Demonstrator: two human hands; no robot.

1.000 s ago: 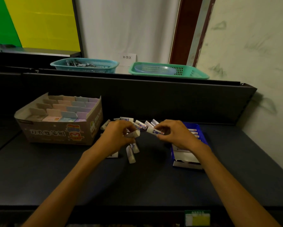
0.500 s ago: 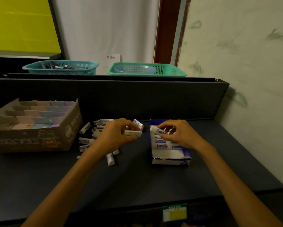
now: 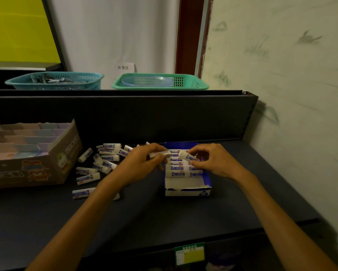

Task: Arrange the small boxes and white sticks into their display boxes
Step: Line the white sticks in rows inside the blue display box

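Observation:
A blue and white display box (image 3: 187,189) stands on the dark shelf with several white sticks (image 3: 183,168) lying in rows inside it. My right hand (image 3: 213,160) pinches one white stick (image 3: 186,156) over the box's far end. My left hand (image 3: 142,163) grips another white stick (image 3: 161,153) at the box's left edge. A loose pile of white sticks (image 3: 103,159) lies to the left of my left hand. A brown cardboard display box (image 3: 46,167) with pastel small boxes (image 3: 27,137) in rows stands at the far left.
The dark shelf (image 3: 144,212) has a tall back panel and a price tag (image 3: 189,254) on its front edge. Behind the panel sit a teal basket (image 3: 54,81) and a green basket (image 3: 160,82). A wall closes the right side.
Both hands have moved right from the pile to the blue box, each with a stick. The left hand has come up to the box's left edge. The camera has turned right.

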